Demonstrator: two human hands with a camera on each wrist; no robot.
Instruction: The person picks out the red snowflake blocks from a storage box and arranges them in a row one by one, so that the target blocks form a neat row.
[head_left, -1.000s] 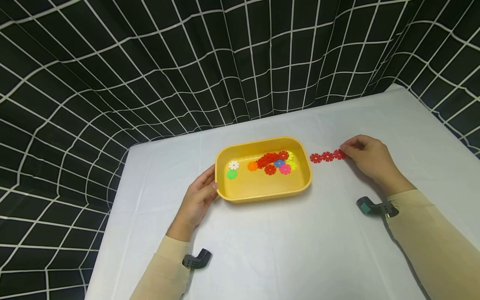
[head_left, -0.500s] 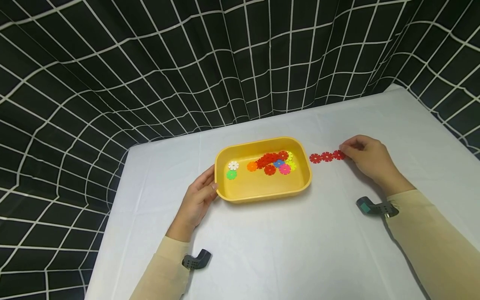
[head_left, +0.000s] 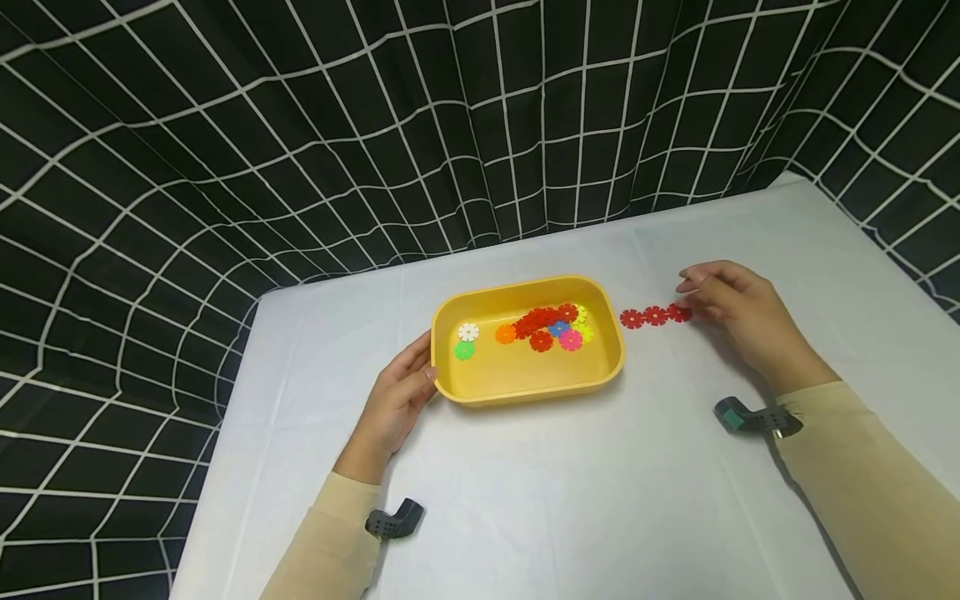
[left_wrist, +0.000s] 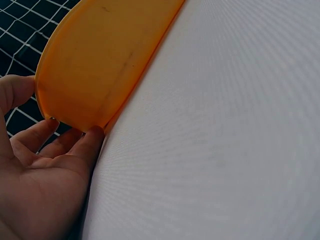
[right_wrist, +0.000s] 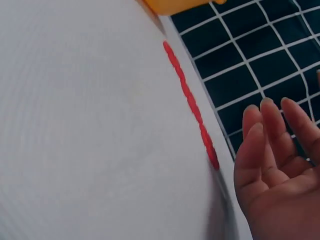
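A yellow plastic tray (head_left: 525, 396) stands on the white table, with my left hand (head_left: 393, 396) gripping its left end. In the left wrist view, thumb and fingers (left_wrist: 85, 145) touch the end wall. Right of the tray, three red notched discs (head_left: 656, 316) lie joined in a row; edge-on in the right wrist view they form a thin red strip (right_wrist: 192, 105). Over the row's right end hovers my right hand (head_left: 738, 317), fingers loosely bent and parted, apart from the discs in the right wrist view and holding nothing.
Inside the tray are a pile of red discs (head_left: 540, 318), an orange one (head_left: 506, 333), a blue one (head_left: 558, 328), a pink one (head_left: 571, 339), yellow ones (head_left: 585, 333), a white one (head_left: 468, 332) and a green one (head_left: 464, 350). A black gridded curtain (head_left: 480, 125) hangs behind the table.
My right hand has let go of the rightmost red disc and lifted slightly, its fingers spreading. The three red discs stay on the table. My left hand and the tray have not moved.
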